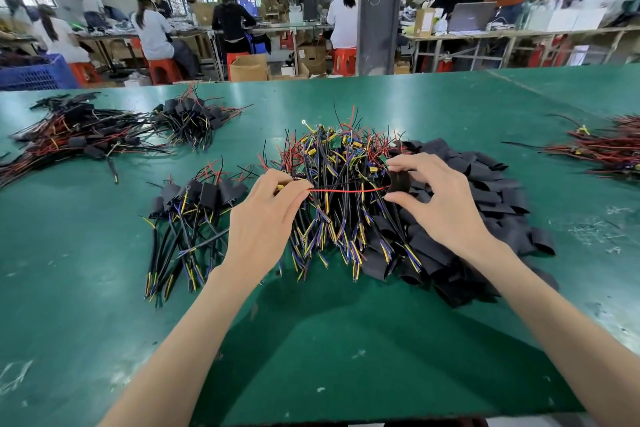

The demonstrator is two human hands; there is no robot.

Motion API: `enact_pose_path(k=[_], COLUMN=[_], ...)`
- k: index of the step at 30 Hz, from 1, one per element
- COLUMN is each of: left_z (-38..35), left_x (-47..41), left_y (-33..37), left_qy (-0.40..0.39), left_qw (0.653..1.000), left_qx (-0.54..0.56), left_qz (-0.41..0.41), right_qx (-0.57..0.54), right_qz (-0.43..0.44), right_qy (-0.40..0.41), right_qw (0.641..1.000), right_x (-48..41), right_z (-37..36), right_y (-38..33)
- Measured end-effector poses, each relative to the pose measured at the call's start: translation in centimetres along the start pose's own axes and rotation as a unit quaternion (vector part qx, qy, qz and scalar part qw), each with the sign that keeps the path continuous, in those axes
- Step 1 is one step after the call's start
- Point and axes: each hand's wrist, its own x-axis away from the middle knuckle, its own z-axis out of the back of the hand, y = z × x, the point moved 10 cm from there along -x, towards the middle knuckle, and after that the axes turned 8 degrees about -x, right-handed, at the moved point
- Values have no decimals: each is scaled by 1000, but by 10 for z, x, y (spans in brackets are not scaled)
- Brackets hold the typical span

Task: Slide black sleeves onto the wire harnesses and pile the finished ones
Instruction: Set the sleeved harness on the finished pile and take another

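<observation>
Green table [346, 340], 1 sleeve [398, 180] lined up.
My left hand [266, 215] pinches the red wire [346, 189] taut; my right hand [440, 204] pinches the sleeve to slide on.

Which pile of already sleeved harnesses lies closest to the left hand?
The small pile directly beside the left hand; the far-left pile and the back pile lie farther away.
</observation>
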Motion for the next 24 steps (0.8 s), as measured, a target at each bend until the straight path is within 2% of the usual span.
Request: enact_pose_path(k=[4,9,13,15,20,24], left_z=[-7,-22,-30,-33,-23,-23], left_x=[1,4,11,14,7,7], left_y=[7,29,45,50,47,43], left_qy=[-22,-83,-128,-143,-77,-90], left_qw=[999,991,978,974,983,984], left_qx=[35,90,125,146,155,145], left_qz=[-5,-55,-105,-102,-67,-49], right_qx=[110,151,124,104,72,54], right_qz=[74,98,92,92,93,93], right_qy=[-51,-84,-80,-77,-81,-71], right_qw=[990,980,985,987,990,992], right_x=[3,7,8,9,13,13], right_z=[-17,-34,-35,-36,-41,-41], right_y=[-14,-24,-28,-29,-32,-36])
